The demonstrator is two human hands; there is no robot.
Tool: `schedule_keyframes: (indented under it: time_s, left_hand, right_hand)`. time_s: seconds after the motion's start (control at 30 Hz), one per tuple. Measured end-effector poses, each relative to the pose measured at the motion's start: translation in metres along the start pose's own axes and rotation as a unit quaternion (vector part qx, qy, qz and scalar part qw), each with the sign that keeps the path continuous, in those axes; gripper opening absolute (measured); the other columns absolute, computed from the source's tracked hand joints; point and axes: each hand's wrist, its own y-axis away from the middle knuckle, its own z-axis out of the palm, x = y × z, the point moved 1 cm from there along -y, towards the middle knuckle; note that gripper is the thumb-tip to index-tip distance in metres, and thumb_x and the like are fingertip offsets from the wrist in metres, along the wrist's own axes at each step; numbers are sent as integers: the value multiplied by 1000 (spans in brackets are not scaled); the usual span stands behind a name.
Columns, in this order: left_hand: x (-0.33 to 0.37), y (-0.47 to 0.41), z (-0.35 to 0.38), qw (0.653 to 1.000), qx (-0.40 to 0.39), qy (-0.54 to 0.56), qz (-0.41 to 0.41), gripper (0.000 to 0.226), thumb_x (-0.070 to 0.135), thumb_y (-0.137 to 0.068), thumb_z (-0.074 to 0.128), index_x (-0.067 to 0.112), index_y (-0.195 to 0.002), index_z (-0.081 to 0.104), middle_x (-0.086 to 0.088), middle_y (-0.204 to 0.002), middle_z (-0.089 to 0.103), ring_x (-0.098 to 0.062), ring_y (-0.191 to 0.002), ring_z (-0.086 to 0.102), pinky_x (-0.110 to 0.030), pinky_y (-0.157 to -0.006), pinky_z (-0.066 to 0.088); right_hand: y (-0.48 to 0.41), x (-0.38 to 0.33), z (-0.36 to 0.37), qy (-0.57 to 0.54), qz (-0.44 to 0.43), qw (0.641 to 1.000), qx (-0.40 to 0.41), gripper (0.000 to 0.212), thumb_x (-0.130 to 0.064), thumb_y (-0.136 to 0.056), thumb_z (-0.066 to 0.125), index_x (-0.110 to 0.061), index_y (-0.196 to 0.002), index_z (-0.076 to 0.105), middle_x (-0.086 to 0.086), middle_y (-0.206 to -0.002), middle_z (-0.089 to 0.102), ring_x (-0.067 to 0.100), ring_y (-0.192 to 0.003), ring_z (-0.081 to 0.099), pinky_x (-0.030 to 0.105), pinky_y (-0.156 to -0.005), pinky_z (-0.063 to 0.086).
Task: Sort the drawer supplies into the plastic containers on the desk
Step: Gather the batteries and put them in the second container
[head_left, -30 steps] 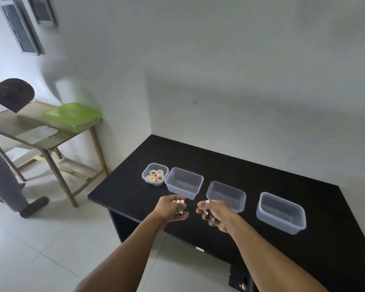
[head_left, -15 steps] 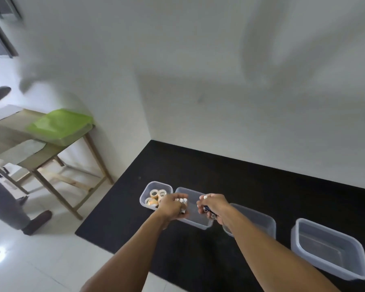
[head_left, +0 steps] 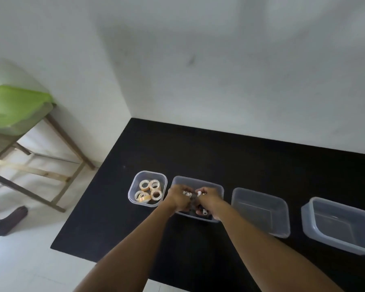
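Fingers of both my hands curled around small supplies, held over the second container (head_left: 196, 182) from the desk's left edge. Left hand (head_left: 177, 197): closed on a cluster of small white-tipped pieces (head_left: 187, 194), showing between the knuckles; what they are is too small to tell. Right hand (head_left: 209, 198): closed on similar small pieces, one white tip (head_left: 199, 193) above the knuckles and another (head_left: 204, 212) below the hand, inside the container. The two hands almost touch, knuckle to knuckle; whether they actually meet I cannot tell. Desk (head_left: 198, 152): black top, set into the corner of white walls. Four clear plastic containers in a row along its near half. First, nearest the left edge, small square container (head_left: 135, 182): holds several rolls of clear tape (head_left: 151, 190) lying flat. Second: under my hands, some dark items inside, blurred. Third container (head_left: 259, 209): just right of the second, nothing visible in it. Fourth container (head_left: 341, 226): toward the right edge, largest in view, nothing visible in it. Beyond the desk's left edge: wooden table (head_left: 57, 131) carrying a green lid or tray (head_left: 13, 102), on a pale tiled floor (head_left: 30, 260).
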Motion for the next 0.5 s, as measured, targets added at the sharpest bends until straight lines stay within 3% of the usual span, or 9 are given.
schedule_keyframes:
  time_s: [0.07, 0.27, 0.37, 0.5]
  left_hand:
    - [-1, -7, 2, 1000, -4, -29, 4, 29, 10, -77, 78, 12, -106, 72, -17, -94, 72, -32, -83, 75, -47, -71, 63]
    - [1, -18, 2, 995, 2, -102, 13, 31, 16, -79, 75, 15, -110, 70, -9, -96, 72, -23, -84, 73, -37, -74, 63]
    - [-2, -18, 3, 990, 22, -136, 22, 30, 18, -82, 71, 19, -112, 71, -7, -107, 72, -20, -94, 71, -29, -80, 60]
    - [-1, -19, 1, 991, 30, -132, 20, 35, 10, -84, 62, 18, -117, 68, -9, -111, 70, -24, -91, 71, -38, -79, 62]
  right_hand:
    - [-4, 2, 2, 3, -4, 1000, 4, 30, 6, -87, 61, -16, -108, 62, 13, -86, 68, 21, -67, 63, 32, -56, 58]
    - [-14, 7, 6, 8, -33, 999, 40, 26, 6, -87, 60, -17, -101, 63, 15, -102, 70, 31, -91, 71, 44, -72, 63]
    - [-14, 6, 7, 35, -47, 997, 52, 24, -2, -91, 60, -19, -107, 62, 10, -103, 69, 27, -90, 71, 39, -67, 64]
    - [-15, 4, 8, 98, -72, 991, 55, 39, -1, -89, 64, -20, -122, 58, 9, -110, 67, 24, -91, 69, 32, -61, 61]
